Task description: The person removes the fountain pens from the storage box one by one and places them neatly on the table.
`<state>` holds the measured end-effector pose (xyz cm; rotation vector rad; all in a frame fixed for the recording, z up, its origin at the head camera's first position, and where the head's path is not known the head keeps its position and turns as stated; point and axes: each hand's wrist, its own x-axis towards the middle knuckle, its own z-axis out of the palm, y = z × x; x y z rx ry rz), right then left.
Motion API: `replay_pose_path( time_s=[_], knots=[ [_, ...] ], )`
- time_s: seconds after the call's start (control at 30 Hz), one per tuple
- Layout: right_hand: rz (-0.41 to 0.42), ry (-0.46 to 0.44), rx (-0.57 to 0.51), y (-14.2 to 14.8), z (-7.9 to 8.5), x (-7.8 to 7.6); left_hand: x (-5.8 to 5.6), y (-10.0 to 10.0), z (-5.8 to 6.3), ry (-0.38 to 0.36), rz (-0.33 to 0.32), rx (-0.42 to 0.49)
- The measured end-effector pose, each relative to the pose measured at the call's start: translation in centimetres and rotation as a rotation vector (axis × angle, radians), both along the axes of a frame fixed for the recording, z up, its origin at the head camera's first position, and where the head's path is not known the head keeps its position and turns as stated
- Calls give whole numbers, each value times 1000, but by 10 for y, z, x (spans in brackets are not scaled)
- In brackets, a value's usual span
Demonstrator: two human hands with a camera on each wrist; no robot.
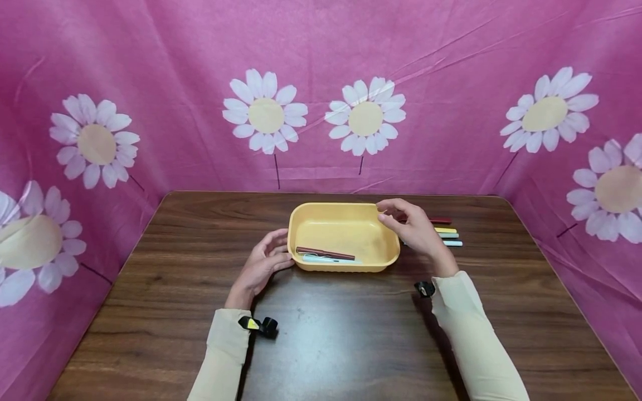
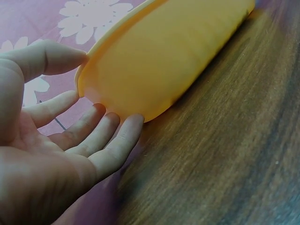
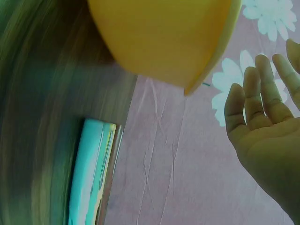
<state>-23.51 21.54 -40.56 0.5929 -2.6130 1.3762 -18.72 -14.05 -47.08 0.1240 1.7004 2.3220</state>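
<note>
- Your left hand (image 1: 261, 264), fingers relaxed, touches the yellow, rounded-rectangular plastic tray (image 1: 346, 231) at its left end: steadying or placing it, I'd judge.
- Inside, a slim dark-red pen (image 1: 338, 256) and a slim pale-blue pen (image 1: 316, 259)!
- Your right hand (image 1: 418, 228), fingers apart, nothing held, beside the right rim.
- Next likely calls for reaching the slim coloured pens (image 1: 448, 235) alongside.

The head camera looks forward and down from farthest off, over the table (image 1: 321, 345) and yellow tray (image 1: 346, 234); the left wrist camera faces the tray's left end, close and tilted; the right, turned sideways and blurred, seems to face its right end, sharing the loose pens (image 3: 89, 173) with the head view; flowered backdrop (image 1: 311, 39) shows in all
</note>
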Motion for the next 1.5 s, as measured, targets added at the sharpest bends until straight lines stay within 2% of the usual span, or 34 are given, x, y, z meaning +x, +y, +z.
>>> replay_pose_path(
  time_s=[0.17,0.37,0.7,1.0,1.5],
  knots=[
    [49,-49,-17,-13,-3,0,0,-1,0,1,7,1],
    [87,-122,-15,-25,-13,-3,0,-1,-1,0,9,4],
    [174,-73,-49,-42,-24,-7,-1,-2,0,3,23,-6],
    [213,-143,-30,-55,-29,-3,0,-1,0,1,17,-9],
    [300,-171,74,-73,-39,-9,0,1,0,-2,14,-14]
  ],
)
